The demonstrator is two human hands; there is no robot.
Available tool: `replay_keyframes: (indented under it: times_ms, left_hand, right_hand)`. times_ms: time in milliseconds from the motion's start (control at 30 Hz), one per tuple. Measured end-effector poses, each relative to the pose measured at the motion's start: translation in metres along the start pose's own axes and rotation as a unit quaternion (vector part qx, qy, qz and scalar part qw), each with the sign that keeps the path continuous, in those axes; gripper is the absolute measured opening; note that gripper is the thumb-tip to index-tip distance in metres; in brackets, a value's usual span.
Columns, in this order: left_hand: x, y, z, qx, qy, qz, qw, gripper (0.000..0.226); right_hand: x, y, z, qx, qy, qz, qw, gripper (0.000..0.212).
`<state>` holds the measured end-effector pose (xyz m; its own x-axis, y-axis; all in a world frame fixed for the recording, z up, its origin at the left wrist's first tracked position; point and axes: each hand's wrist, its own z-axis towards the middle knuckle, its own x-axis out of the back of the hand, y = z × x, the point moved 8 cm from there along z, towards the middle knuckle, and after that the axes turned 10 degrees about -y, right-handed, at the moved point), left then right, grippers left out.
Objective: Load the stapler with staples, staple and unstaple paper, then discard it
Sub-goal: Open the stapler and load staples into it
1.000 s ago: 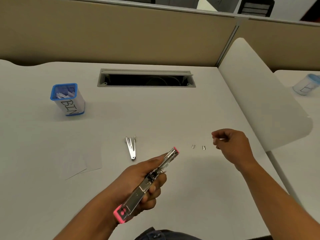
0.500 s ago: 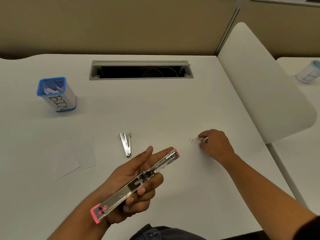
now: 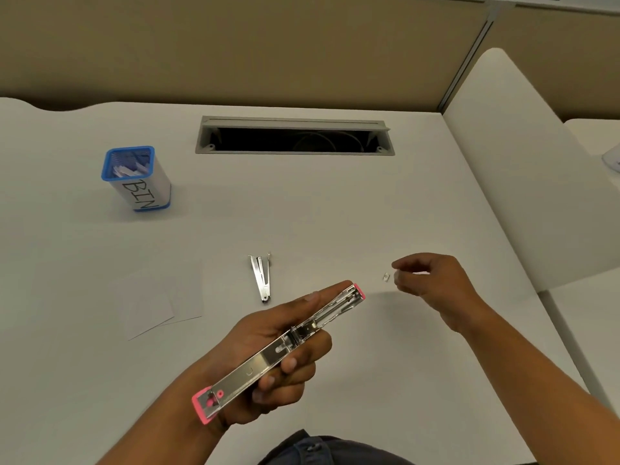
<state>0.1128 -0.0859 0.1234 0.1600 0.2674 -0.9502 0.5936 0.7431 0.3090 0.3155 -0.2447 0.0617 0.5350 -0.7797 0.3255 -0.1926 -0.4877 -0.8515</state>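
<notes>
My left hand (image 3: pixel 268 350) grips a silver stapler (image 3: pixel 268 357) with pink ends, swung fully open and held flat above the desk, its staple channel facing up and pointing toward the right. My right hand (image 3: pixel 432 283) hovers just above the desk to the stapler's right, thumb and fingers pinched on a small strip of staples (image 3: pixel 396 274). Another short staple strip (image 3: pixel 385 277) lies on the desk right beside those fingertips. Two white paper sheets (image 3: pixel 157 300) lie overlapped at the left. A blue-rimmed container marked BIN (image 3: pixel 141 189) stands at the back left.
A metal staple remover (image 3: pixel 263 280) lies between the paper and the stapler's tip. A grey cable slot (image 3: pixel 295 122) is set into the back of the white desk (image 3: pixel 335 213). A white rounded divider panel (image 3: pixel 520 179) borders the desk on the right.
My right hand came down to the two loose staple strips, closed on the right-hand one and lifted slightly. The left hand kept hold of the open stapler, lowering it a little.
</notes>
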Motion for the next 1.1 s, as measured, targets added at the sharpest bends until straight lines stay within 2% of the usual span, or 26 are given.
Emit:
replay_keyframes:
  times_ms: [100,200,300,467,633,733,800,933,1100]
  left_hand:
    - [-0.002,0.002,-0.001,-0.003,-0.003,0.005,1.000,0.051]
    - [-0.005,0.004,-0.001,-0.006,-0.011,0.000,1.000,0.052]
    - [-0.006,0.006,-0.002,-0.008,-0.013,0.006,1.000,0.051]
    - [-0.013,0.009,-0.003,-0.024,-0.018,0.021,0.999,0.047]
    - [-0.021,0.007,-0.002,-0.035,-0.023,0.025,0.999,0.047]
    - [-0.025,0.005,-0.001,-0.035,-0.023,0.028,0.999,0.046]
    - [-0.028,0.006,-0.001,-0.041,-0.026,0.031,0.998,0.046]
    - [-0.031,0.008,-0.003,-0.051,-0.024,0.045,0.997,0.044]
    - [-0.034,0.007,-0.005,-0.052,-0.023,0.047,0.997,0.044]
  right_hand:
    - [-0.016,-0.022,-0.022,0.015,-0.027,0.103,0.994,0.013]
    - [-0.031,-0.051,-0.049,0.050,-0.057,0.124,0.989,0.015]
    - [-0.040,-0.084,-0.078,0.110,-0.068,0.091,0.987,0.019]
    - [-0.042,-0.126,-0.129,0.216,0.017,-0.002,0.976,0.013]
    - [-0.061,-0.142,-0.161,0.289,0.064,-0.088,0.951,0.020]
    - [-0.069,-0.145,-0.165,0.313,0.063,-0.112,0.941,0.023]
    - [-0.069,-0.145,-0.166,0.323,0.063,-0.089,0.940,0.020]
    - [-0.068,-0.138,-0.160,0.285,0.036,-0.008,0.958,0.026]
    - [-0.072,-0.137,-0.159,0.273,0.012,0.002,0.962,0.026]
